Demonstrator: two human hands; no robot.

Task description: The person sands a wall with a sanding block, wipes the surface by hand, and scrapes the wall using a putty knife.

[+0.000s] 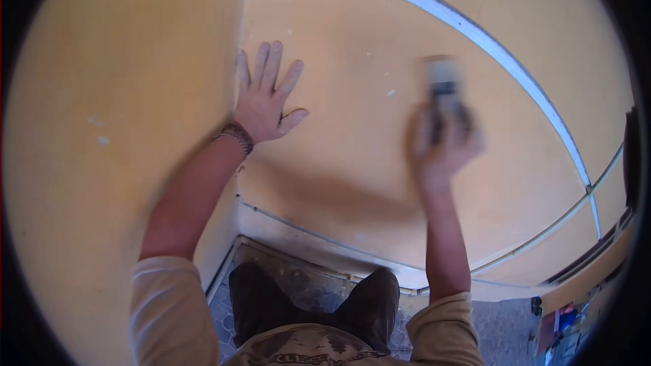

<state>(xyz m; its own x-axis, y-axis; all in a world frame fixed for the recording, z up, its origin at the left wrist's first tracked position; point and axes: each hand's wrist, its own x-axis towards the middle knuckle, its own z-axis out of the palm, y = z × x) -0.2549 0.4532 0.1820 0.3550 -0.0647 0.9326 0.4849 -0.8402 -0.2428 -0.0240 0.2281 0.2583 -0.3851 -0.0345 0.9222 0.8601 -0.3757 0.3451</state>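
Note:
My left hand (261,110) lies flat on the orange-yellow wall (339,142), fingers spread, close to the inner corner. A bracelet (236,137) circles that wrist. Out to the right, my right hand (447,146) is wrapped round a flat-headed hand tool like a scraper (443,73), its pale head pointing up. Motion blurs this hand and the tool, so its exact kind and whether it touches the wall cannot be told. Small pale marks (390,93) dot the wall between my hands.
Another yellow wall (102,183) meets this one at the left corner. A light blue band (475,30) curves across the upper right. Below are a pale skirting (305,234) and patterned floor tiles (298,278). Assorted items (566,318) sit at the lower right.

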